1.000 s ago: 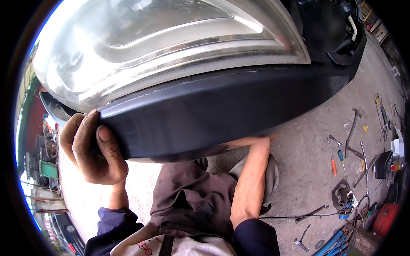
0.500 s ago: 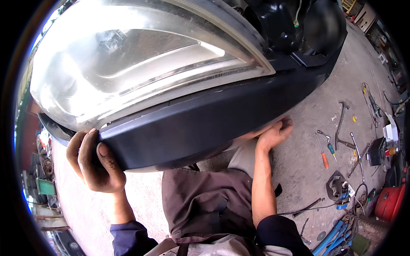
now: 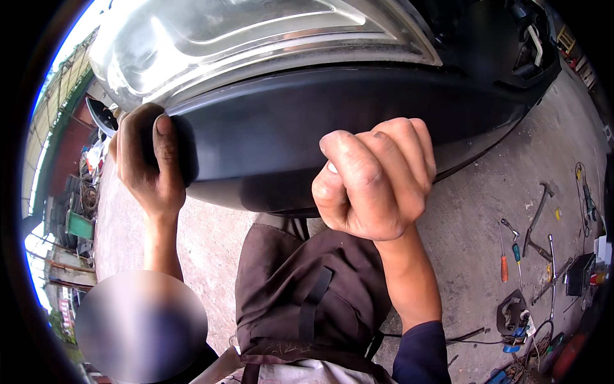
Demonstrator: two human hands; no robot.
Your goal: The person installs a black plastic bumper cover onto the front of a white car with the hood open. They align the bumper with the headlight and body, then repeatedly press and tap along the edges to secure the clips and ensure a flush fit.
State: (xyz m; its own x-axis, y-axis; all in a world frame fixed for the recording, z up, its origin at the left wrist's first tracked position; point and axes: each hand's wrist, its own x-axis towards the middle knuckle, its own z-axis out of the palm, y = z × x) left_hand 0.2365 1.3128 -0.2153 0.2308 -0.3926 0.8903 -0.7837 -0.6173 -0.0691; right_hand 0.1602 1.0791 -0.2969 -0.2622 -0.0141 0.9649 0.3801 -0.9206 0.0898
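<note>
Concrete floor lies open below the part, with hand tools scattered well to the right. Left hand grips the left end of the dark bumper panel, under a big clear headlight. Right hand is clenched in a fist at the panel's lower edge; cannot tell if it holds anything.

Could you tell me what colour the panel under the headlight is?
Black, matte; the panel shows best in the head view.

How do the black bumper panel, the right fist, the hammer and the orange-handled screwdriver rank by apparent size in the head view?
1. black bumper panel
2. right fist, enlarged by nearness to the camera
3. hammer
4. orange-handled screwdriver, close to the hammer, so unsure
</note>
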